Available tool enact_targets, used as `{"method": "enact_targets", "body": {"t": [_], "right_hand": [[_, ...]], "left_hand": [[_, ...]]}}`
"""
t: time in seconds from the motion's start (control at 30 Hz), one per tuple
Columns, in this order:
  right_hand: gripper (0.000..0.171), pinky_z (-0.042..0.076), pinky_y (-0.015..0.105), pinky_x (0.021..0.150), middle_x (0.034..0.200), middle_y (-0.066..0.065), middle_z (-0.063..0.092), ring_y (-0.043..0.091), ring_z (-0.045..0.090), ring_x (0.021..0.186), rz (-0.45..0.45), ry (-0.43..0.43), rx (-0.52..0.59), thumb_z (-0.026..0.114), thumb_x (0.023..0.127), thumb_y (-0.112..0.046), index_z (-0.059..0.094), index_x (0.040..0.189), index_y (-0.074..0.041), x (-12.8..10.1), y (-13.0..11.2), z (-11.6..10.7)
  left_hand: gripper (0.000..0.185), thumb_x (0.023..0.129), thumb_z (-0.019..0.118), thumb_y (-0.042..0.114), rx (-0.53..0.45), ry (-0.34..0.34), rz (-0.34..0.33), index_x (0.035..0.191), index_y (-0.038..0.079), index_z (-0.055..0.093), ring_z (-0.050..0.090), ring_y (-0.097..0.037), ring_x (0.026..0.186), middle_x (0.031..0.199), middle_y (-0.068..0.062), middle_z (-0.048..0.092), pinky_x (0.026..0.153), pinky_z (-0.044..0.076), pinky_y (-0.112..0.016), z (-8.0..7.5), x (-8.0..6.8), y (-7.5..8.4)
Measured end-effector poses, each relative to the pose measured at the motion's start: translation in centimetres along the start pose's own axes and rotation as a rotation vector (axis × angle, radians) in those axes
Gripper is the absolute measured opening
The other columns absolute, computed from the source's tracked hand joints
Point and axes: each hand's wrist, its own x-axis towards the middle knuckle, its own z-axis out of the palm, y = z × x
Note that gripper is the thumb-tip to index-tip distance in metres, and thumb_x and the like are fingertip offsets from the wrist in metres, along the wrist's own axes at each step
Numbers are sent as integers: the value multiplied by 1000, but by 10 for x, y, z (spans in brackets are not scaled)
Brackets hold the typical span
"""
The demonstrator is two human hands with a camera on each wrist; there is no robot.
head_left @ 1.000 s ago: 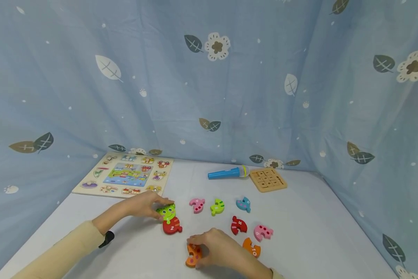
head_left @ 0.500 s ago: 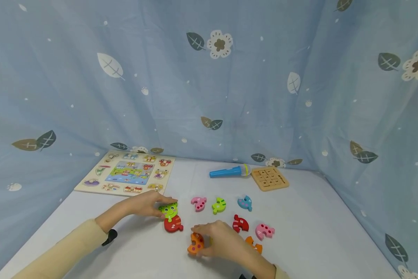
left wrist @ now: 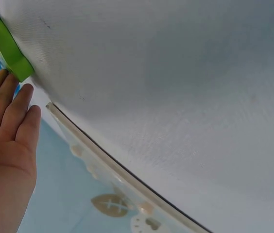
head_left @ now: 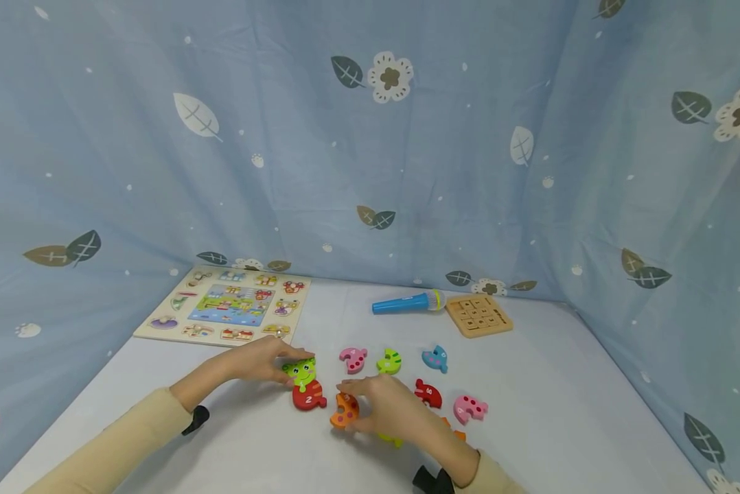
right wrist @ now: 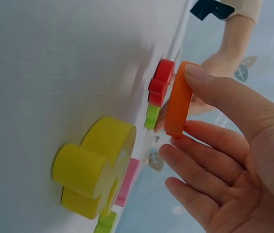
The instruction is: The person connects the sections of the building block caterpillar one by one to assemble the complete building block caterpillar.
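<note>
Since a second ago my right hand (head_left: 387,410) has carried the orange piece (head_left: 346,410) up from the near edge of the tabletop (head_left: 549,405) toward the red piece (head_left: 309,397); it now sits just right of it, close but I can't tell if touching. A yellow piece (right wrist: 95,167), covered before, lies on the cloth under that hand. The left hand (head_left: 263,361) hasn't moved.

The right hand pinches the orange piece between thumb and fingers, lifted on edge in the wrist view. The left hand rests with straight fingers against the green frog-head piece (head_left: 300,371), which sits directly above the red piece, the two joined.

Room: bare white cloth left of and nearer than the joined pieces; right side crowded. The curtain (head_left: 370,151) closes the far and side edges.

The pieces are thick, flat, painted wood with curved lobes, dotted or numbered. The cloth has a fine weave.

Around: a pink piece (head_left: 353,359), a lime piece (head_left: 389,361) and a blue piece (head_left: 435,358) in a row beyond the hands; a red striped piece (head_left: 428,393) and a pink dotted piece (head_left: 469,408) to the right, and another orange piece partly hidden behind the right wrist. Far left corner: a picture puzzle board (head_left: 228,306). Far edge, mid-right: a blue toy microphone (head_left: 407,302) beside a wooden grid board (head_left: 478,315).
</note>
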Motion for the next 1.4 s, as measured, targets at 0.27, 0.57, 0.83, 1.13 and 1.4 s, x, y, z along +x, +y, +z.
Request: {"method": "enact_targets", "body": {"t": [0.27, 0.57, 0.83, 1.13, 1.4], "right_hand": [[53, 51, 25, 92, 123, -8, 64, 9, 58, 116, 18, -19, 16, 81, 78, -35, 67, 126, -16, 8, -2, 0], [55, 51, 24, 92, 122, -7, 65, 9, 59, 116, 63, -29, 39, 82, 76, -34, 67, 125, -15, 19, -1, 0], [54, 51, 22, 91, 121, -6, 66, 11, 59, 116, 77, -31, 10, 83, 76, -34, 68, 124, -15, 26, -1, 6], [55, 50, 23, 92, 121, -6, 66, 11, 59, 116, 73, -19, 10, 84, 75, -32, 67, 124, -15, 30, -1, 7], [54, 50, 25, 94, 121, -6, 66, 12, 59, 117, 61, -21, 0, 83, 76, -32, 67, 125, -16, 33, -1, 9]], "left_hand": [[58, 81, 77, 36, 6, 9, -18, 131, 11, 61, 54, -26, 124, 130, -5, 60, 100, 46, -43, -1, -2, 3], [59, 80, 76, 40, 5, 17, -12, 131, 12, 62, 54, -25, 123, 129, -5, 61, 98, 47, -42, -1, -1, 2], [59, 79, 77, 41, 25, 23, -20, 130, 14, 63, 55, -27, 122, 129, -7, 61, 98, 48, -44, 1, -2, 0], [59, 79, 76, 42, 38, 25, -21, 130, 15, 63, 55, -26, 121, 128, -6, 61, 97, 48, -43, 0, -1, 0], [58, 80, 77, 39, 9, 20, -26, 131, 14, 62, 55, -27, 122, 129, -7, 61, 97, 48, -43, 0, -3, 1]]}}
